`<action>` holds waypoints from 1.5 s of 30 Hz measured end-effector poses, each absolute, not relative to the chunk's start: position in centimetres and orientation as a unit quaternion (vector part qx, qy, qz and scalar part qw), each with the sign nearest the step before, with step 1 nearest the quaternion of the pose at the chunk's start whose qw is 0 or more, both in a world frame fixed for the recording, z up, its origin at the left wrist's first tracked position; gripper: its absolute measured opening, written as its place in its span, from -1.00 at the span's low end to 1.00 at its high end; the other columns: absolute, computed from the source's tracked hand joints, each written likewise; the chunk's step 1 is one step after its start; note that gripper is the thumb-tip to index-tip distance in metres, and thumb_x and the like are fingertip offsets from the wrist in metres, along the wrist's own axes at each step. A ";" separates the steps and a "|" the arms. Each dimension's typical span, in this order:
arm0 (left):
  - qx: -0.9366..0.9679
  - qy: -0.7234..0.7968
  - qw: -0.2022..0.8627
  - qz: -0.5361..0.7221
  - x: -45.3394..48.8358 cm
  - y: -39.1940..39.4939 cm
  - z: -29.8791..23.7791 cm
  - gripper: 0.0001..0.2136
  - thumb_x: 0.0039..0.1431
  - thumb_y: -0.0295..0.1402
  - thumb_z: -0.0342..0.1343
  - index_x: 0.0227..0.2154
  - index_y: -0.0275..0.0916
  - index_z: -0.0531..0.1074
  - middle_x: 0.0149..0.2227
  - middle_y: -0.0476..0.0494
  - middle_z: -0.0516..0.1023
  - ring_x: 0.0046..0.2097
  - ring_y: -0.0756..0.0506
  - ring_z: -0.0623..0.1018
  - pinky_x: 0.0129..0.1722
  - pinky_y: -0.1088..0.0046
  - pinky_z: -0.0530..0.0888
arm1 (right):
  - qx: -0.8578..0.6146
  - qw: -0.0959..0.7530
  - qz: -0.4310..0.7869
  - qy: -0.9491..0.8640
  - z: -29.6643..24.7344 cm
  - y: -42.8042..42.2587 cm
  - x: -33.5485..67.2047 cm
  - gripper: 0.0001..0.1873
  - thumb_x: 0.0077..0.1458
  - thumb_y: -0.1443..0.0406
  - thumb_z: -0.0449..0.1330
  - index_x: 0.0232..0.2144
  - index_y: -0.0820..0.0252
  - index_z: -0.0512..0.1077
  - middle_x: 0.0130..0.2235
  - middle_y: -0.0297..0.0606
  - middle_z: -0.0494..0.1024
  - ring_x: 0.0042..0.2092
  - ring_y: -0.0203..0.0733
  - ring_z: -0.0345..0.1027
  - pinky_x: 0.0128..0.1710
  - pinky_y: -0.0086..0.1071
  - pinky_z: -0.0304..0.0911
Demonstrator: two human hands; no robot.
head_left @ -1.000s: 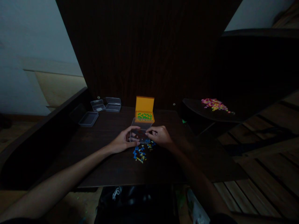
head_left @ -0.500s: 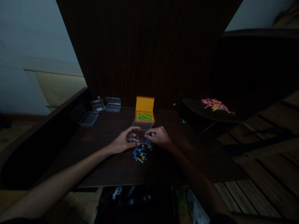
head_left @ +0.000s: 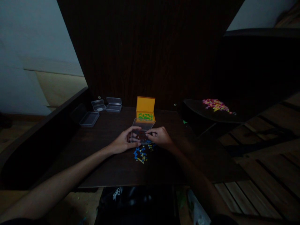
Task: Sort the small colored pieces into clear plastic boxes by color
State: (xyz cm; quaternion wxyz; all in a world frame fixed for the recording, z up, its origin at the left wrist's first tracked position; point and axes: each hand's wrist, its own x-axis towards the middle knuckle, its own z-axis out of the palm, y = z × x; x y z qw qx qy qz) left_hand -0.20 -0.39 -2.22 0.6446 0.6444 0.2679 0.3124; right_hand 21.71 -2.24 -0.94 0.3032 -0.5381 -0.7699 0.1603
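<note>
My left hand (head_left: 126, 139) is wrapped round the left side of a clear plastic box (head_left: 143, 125), whose lid stands open away from me. A few small reddish-brown pieces lie inside it, too dim to make out well. At the box's right side my right hand (head_left: 159, 136) is closed, thumb and finger pinched over the opening; whatever they hold is hidden. Small blue and yellow building bricks (head_left: 140, 154) lie loose on the dark table (head_left: 107, 170) just below the box. Behind it stands an open yellow box (head_left: 145, 104) with green pieces in it.
Several open clear boxes (head_left: 89, 119) sit at the table's back left, near a raised side board (head_left: 44, 134). Pink and yellow beads (head_left: 217, 105) are heaped on a dark shelf (head_left: 199, 110) at the right. A tall dark panel (head_left: 150, 53) closes off the back.
Almost nothing differs. Both hands keep their places at the clear box, and the loose bricks lie as before.
</note>
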 end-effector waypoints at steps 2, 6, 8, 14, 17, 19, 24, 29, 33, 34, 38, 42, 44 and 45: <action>0.644 0.271 0.643 0.314 -0.2 -0.4 -2.1 -0.39 -0.09 -0.43 0.32 0.06 -0.22 0.22 -0.22 -0.08 0.46 -0.20 -0.02 0.50 -0.10 0.30 0.44 | -0.541 0.297 0.159 -0.770 -0.9 -2.3 21.7 -0.81 -0.02 0.32 0.22 -0.37 0.26 0.62 -0.65 -0.38 0.41 -0.61 -0.43 0.08 -0.53 -0.50 -0.03; 0.646 0.265 0.643 0.316 -0.2 -0.3 -2.1 -0.39 -0.09 -0.41 0.32 0.06 -0.22 0.23 -0.23 -0.08 0.47 -0.21 -0.02 0.50 -0.11 0.30 0.44 | -0.549 0.292 0.164 -0.766 -0.8 -2.4 21.7 -0.80 -0.02 0.31 0.22 -0.37 0.27 0.62 -0.67 -0.39 0.38 -0.63 -0.44 0.05 -0.54 -0.49 -0.05; 0.646 0.262 0.643 0.318 -0.2 -0.3 -2.1 -0.39 -0.08 -0.40 0.32 0.05 -0.22 0.23 -0.22 -0.08 0.48 -0.21 -0.02 0.50 -0.11 0.30 0.44 | -0.552 0.293 0.168 -0.763 -0.7 -2.4 21.7 -0.80 -0.04 0.31 0.22 -0.38 0.27 0.62 -0.68 -0.40 0.37 -0.63 -0.44 0.04 -0.55 -0.50 -0.05; 0.641 0.270 0.644 0.318 -0.2 -0.4 -1.7 -0.40 -0.10 -0.41 0.32 0.05 -0.22 0.23 -0.20 -0.09 0.47 -0.21 -0.02 0.49 -0.13 0.33 0.43 | -0.557 0.296 0.167 -0.758 -0.2 -2.7 21.6 -0.78 -0.07 0.36 0.19 -0.39 0.28 0.62 -0.70 -0.42 0.32 -0.63 -0.44 0.03 -0.56 -0.53 -0.04; 0.640 0.274 0.643 0.320 -0.2 -0.4 -1.6 -0.40 -0.10 -0.40 0.32 0.04 -0.22 0.24 -0.22 -0.07 0.46 -0.22 -0.01 0.49 -0.13 0.32 0.43 | -0.551 0.295 0.167 -0.763 0.0 -2.7 21.7 -0.78 -0.07 0.36 0.19 -0.37 0.27 0.62 -0.70 -0.43 0.32 -0.63 -0.44 0.02 -0.56 -0.53 -0.04; 0.638 0.276 0.645 0.317 -0.2 -0.4 -1.6 -0.40 -0.11 -0.41 0.32 0.04 -0.22 0.24 -0.24 -0.06 0.46 -0.23 -0.01 0.49 -0.14 0.32 0.43 | -0.543 0.298 0.166 -0.768 0.0 -2.7 21.8 -0.77 -0.07 0.36 0.18 -0.37 0.27 0.62 -0.70 -0.43 0.33 -0.63 -0.44 0.03 -0.56 -0.53 -0.04; 0.638 0.282 0.644 0.315 -0.2 -0.3 -1.8 -0.37 -0.12 -0.41 0.33 0.06 -0.22 0.22 -0.27 -0.05 0.46 -0.22 -0.03 0.49 -0.14 0.33 0.43 | -0.540 0.286 0.163 -0.775 -0.3 -2.7 22.0 -0.75 -0.07 0.36 0.16 -0.37 0.27 0.63 -0.67 -0.39 0.40 -0.63 -0.44 0.04 -0.54 -0.52 -0.02; 0.637 0.277 0.646 0.316 -0.3 -0.2 -2.1 -0.37 -0.11 -0.39 0.33 0.05 -0.23 0.22 -0.23 -0.08 0.47 -0.22 -0.03 0.49 -0.14 0.33 0.43 | -0.541 0.271 0.157 -0.781 -0.5 -2.7 22.0 -0.71 -0.07 0.34 0.15 -0.32 0.26 0.63 -0.66 -0.35 0.44 -0.63 -0.43 0.07 -0.54 -0.51 0.00; 0.637 0.272 0.647 0.318 -0.3 -0.2 -2.2 -0.39 -0.10 -0.40 0.32 0.05 -0.23 0.23 -0.23 -0.08 0.47 -0.22 -0.02 0.49 -0.15 0.35 0.43 | -0.542 0.266 0.159 -0.782 -0.4 -2.7 22.0 -0.70 -0.07 0.35 0.15 -0.30 0.25 0.63 -0.67 -0.35 0.44 -0.63 -0.43 0.10 -0.53 -0.52 0.02; 0.637 0.272 0.647 0.319 -0.3 -0.2 -2.1 -0.38 -0.10 -0.40 0.33 0.05 -0.23 0.23 -0.24 -0.07 0.47 -0.22 -0.01 0.49 -0.15 0.35 0.42 | -0.542 0.264 0.159 -0.782 -0.4 -2.7 22.0 -0.70 -0.08 0.36 0.15 -0.30 0.24 0.63 -0.66 -0.35 0.45 -0.63 -0.42 0.11 -0.54 -0.52 0.02; 0.637 0.276 0.646 0.317 -0.2 -0.3 -1.9 -0.38 -0.11 -0.40 0.33 0.05 -0.23 0.23 -0.26 -0.06 0.46 -0.22 -0.02 0.48 -0.14 0.35 0.43 | -0.542 0.253 0.159 -0.786 -0.3 -2.8 22.1 -0.70 -0.07 0.36 0.15 -0.29 0.23 0.63 -0.65 -0.34 0.47 -0.62 -0.42 0.14 -0.53 -0.53 0.03; 0.636 0.280 0.645 0.319 -0.2 -0.3 -1.9 -0.38 -0.11 -0.40 0.32 0.05 -0.22 0.23 -0.24 -0.07 0.46 -0.23 -0.02 0.49 -0.15 0.33 0.44 | -0.538 0.244 0.156 -0.791 -0.1 -2.9 22.1 -0.69 -0.06 0.36 0.15 -0.28 0.22 0.62 -0.63 -0.32 0.51 -0.61 -0.41 0.16 -0.53 -0.52 0.03; 0.639 0.281 0.641 0.320 -0.3 -0.3 -2.0 -0.38 -0.11 -0.39 0.32 0.06 -0.22 0.23 -0.24 -0.07 0.46 -0.23 -0.02 0.49 -0.14 0.32 0.44 | -0.535 0.238 0.149 -0.797 0.0 -3.0 22.1 -0.69 -0.06 0.37 0.14 -0.28 0.22 0.62 -0.62 -0.32 0.52 -0.61 -0.41 0.18 -0.52 -0.52 0.05; 0.641 0.280 0.639 0.321 -0.3 -0.2 -2.1 -0.38 -0.10 -0.39 0.32 0.06 -0.22 0.23 -0.24 -0.07 0.46 -0.23 -0.02 0.49 -0.13 0.31 0.44 | -0.533 0.236 0.144 -0.799 0.1 -3.0 22.0 -0.69 -0.06 0.37 0.14 -0.27 0.22 0.62 -0.61 -0.31 0.53 -0.61 -0.40 0.19 -0.51 -0.51 0.06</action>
